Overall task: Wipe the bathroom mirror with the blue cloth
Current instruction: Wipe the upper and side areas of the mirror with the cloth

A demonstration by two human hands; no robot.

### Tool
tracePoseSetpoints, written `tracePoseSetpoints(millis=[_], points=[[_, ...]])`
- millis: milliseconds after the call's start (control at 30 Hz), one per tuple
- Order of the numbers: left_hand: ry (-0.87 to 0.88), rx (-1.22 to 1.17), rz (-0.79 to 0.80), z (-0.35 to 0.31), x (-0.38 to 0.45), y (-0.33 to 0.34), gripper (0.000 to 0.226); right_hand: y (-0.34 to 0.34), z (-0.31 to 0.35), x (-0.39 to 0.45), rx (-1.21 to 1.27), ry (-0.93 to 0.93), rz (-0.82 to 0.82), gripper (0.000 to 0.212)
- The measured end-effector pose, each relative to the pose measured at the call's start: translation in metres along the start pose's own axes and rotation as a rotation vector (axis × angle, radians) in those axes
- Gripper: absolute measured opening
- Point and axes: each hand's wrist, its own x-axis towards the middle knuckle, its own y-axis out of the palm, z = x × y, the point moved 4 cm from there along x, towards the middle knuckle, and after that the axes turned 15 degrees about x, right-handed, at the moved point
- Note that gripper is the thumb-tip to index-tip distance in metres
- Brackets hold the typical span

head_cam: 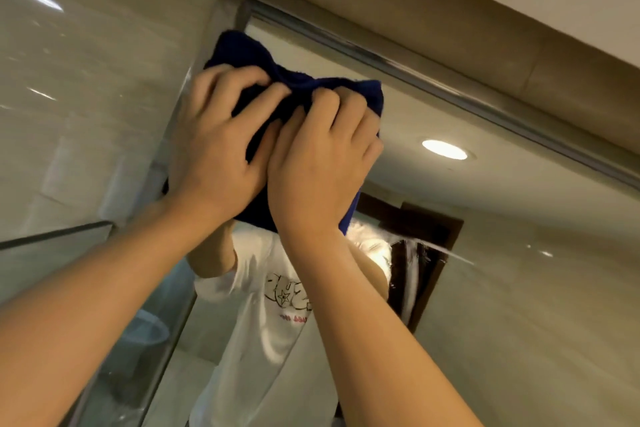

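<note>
Both hands, left hand [214, 135] and right hand [322, 156], pinch the blue cloth [301, 83] against the mirror [485, 218]; bunched like that it'll probably leave streaks near the top frame [381, 55].

Most of the blue cloth [298, 87] behind both hands; mirror [485, 218] cropped right and below; reflected face hidden

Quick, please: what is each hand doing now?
Left hand: grips the blue cloth, fingers curled.
Right hand: grips the same cloth.
</note>
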Motion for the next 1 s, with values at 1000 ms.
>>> tracePoseSetpoints(millis=[1000], points=[[0.061, 0.239, 0.108, -0.014, -0.05, -0.015, 0.037, -0.033, -0.002, -0.038, 0.154, -0.033, 0.068, 0.018]])
